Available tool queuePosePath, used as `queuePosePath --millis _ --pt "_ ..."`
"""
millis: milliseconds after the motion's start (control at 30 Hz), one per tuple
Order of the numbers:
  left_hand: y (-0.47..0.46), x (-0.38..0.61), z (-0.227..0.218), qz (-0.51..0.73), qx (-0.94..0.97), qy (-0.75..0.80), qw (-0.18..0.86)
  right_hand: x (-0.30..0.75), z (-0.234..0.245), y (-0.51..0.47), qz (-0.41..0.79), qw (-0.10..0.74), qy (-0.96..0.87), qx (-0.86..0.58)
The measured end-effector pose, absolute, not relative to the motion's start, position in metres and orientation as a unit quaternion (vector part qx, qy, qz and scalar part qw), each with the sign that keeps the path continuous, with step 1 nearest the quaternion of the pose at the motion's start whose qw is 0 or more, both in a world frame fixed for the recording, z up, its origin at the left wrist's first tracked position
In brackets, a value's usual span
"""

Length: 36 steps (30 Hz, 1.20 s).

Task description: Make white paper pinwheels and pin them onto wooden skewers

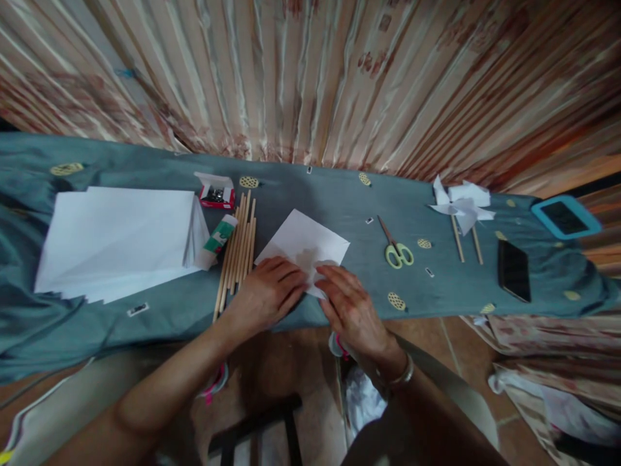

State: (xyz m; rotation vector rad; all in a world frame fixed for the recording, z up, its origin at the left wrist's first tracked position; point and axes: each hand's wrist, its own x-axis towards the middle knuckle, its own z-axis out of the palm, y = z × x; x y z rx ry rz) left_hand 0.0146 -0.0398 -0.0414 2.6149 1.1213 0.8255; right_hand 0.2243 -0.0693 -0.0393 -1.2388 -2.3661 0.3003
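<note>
Head view: a smooth, square white paper sheet (303, 236) extends beyond the left hand (266, 290) and right hand (353, 310), bent fingers touching it, grip unclear.

A: What is worn at the wrists?

B: A slim, silvery bracelet (409, 371), rounded like a band, circles the right one, just behind the right hand (356, 314). The forearms (169, 375) are bare.

A: And lower down?

B: Trousers (463, 401) in a muted grey-green: one leg shows right of the bracelet, the other well to its left.

A: Footwear?

B: Pale shapes with pink trim (345, 349) show left of the bracelet, too dim to tell.
</note>
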Motion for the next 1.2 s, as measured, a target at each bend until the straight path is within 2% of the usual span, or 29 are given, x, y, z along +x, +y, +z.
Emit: queuePosePath --millis 200,367,667,1067,1200 --pt "-0.028 -0.003 -0.038 0.3 0.829 0.45 0.143 0.268 -0.034 -0.061 0.087 0.221 -0.837 -0.493" --pt "-0.03 0.005 -0.043 0.269 0.852 0.417 0.168 0.295 -0.033 -0.059 0.041 0.217 -0.812 -0.541" --pt "-0.027 0.013 -0.052 0.241 0.86 0.402 0.203 0.244 -0.032 -0.081 0.137 0.201 -0.851 -0.465" --pt "-0.025 0.015 -0.054 0.218 0.867 0.406 0.189 0.227 -0.041 -0.081 0.068 0.163 -0.878 -0.445" --pt "-0.023 0.013 -0.054 0.232 0.861 0.404 0.203 0.23 -0.039 -0.078 0.074 0.19 -0.864 -0.46"
